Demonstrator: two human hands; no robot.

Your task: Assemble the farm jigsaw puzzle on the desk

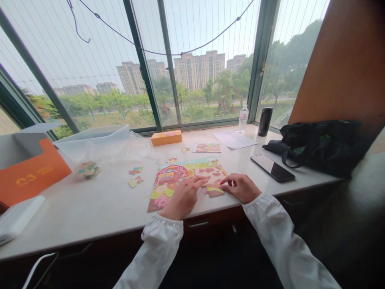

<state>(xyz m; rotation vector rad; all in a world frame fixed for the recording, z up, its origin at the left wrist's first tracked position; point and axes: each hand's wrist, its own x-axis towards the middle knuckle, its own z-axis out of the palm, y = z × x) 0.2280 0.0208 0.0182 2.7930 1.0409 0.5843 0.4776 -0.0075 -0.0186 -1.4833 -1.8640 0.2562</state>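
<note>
A partly assembled jigsaw puzzle (162,188) with a red barn, a pink pig and a spotted cow lies near the table's front edge. My left hand (184,196) rests on its middle, fingers stretched out and hiding part of the picture. At the puzzle's lower right, my right hand (243,188) has thumb and forefinger closed at the edge of a yellow-green and brown puzzle piece (215,190). To the left lie two loose clusters, a blue-orange piece (136,170) and a pale yellow piece (136,182). Behind are another loose piece (185,149) and a picture card (208,147).
On the left stand an orange box (33,172), a translucent bin (93,136) and a plastic bag of pieces (88,170). An orange carton (166,137), paper (234,139), water bottle (243,118), black flask (265,121), phone (272,167) and black bag (319,144) line the back and right.
</note>
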